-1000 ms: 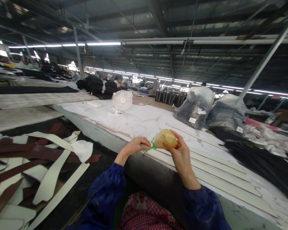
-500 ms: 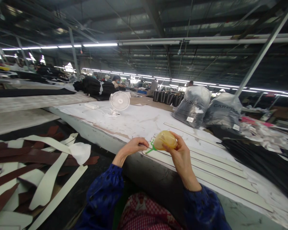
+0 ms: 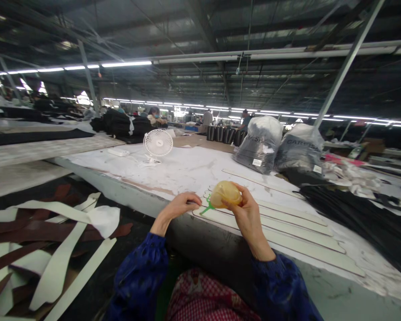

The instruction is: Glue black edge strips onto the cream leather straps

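A yellowish squeeze container (image 3: 224, 194), translucent and rounded, is held in the right hand (image 3: 250, 216), gripped between thumb and fingers. It is tilted, with its green nozzle (image 3: 207, 207) pointed down and leftward over the left ends of the pale strips (image 3: 307, 248). Whether the nozzle tip touches a strip cannot be told. The left hand (image 3: 181, 206) is placed just beside that tip, its fingers bent and drawn close together; whether anything is pinched there cannot be told.

Several strips, dark along their edges, are laid side by side on the counter (image 3: 113, 189), which is covered by a white sheet (image 3: 190, 167). Farther back on the sheet, a small white fan (image 3: 158, 142) is stood upright, with a small white box (image 3: 118, 152) to its left. At the right, two plastic bags (image 3: 262, 145) with dark contents are set next to each other; black material (image 3: 350, 225) is spread in front of them.

To the left of the counter, offcuts (image 3: 58, 267), pale and brown, are heaped across one another on a dark surface. Both forearms are covered by blue sleeves (image 3: 142, 272). Black bundles (image 3: 120, 125) are piled beyond the fan; co-workers are seen blurred in the background.
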Motion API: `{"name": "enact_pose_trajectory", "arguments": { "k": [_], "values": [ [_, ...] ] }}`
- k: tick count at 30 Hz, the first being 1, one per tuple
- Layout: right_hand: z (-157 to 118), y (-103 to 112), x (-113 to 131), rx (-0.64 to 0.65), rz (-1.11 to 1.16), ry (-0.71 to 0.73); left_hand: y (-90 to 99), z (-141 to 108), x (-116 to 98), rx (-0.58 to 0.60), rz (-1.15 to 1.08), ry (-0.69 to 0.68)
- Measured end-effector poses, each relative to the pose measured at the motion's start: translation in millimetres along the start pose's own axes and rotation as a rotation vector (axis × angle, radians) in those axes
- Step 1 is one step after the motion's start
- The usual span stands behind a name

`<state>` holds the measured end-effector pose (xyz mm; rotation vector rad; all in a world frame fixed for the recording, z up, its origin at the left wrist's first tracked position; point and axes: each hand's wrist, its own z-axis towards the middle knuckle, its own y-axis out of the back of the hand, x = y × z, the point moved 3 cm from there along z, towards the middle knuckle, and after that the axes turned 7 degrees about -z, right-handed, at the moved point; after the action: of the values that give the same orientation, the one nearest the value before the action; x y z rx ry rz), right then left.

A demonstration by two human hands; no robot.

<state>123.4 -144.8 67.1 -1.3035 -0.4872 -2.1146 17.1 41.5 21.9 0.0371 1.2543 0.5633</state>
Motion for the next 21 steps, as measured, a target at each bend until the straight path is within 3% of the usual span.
{"name": "enact_pose_trajectory", "arguments": {
  "k": [21],
  "values": [
    [-10,43,6,-0.108,0.005,-0.037,1.1,1,1,0.034,0.049,0.028]
  ]
}}
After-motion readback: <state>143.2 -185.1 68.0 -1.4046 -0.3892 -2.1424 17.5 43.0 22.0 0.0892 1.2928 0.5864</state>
